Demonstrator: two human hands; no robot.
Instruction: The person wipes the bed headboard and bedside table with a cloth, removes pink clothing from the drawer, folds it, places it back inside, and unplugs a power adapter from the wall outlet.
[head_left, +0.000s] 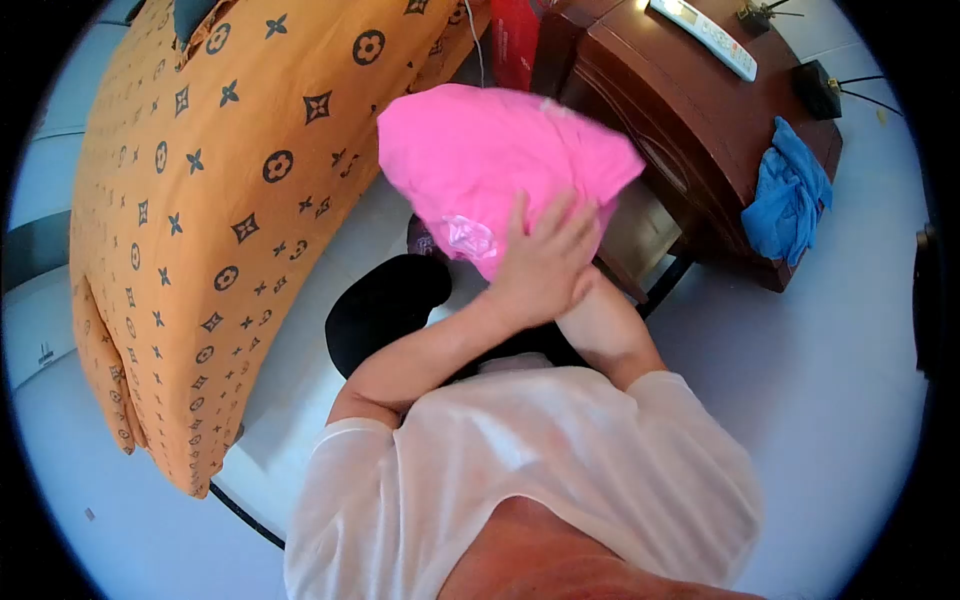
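Orange patterned fabric (230,260) drapes on the left, presumably a cover. Beside it we hold a pink bundle (490,150) above the floor (780,390): our left hand (543,255) lies across it, fingers slightly apart, probably steadying it; our right hand is hidden, so we cannot tell its fingers. A blue cloth (790,195) hangs at the wooden table's (690,110) near right corner, perhaps drying.

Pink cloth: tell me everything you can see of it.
The pink cloth is bright, plain and apparently soft fabric, bunched or folded into a wide bundle with a pointed corner at picture right. A shiny, pale patch sits near its lower edge. It is held up before the person, between the orange cover and brown table. The left hand lies spread on it; the right is hidden.
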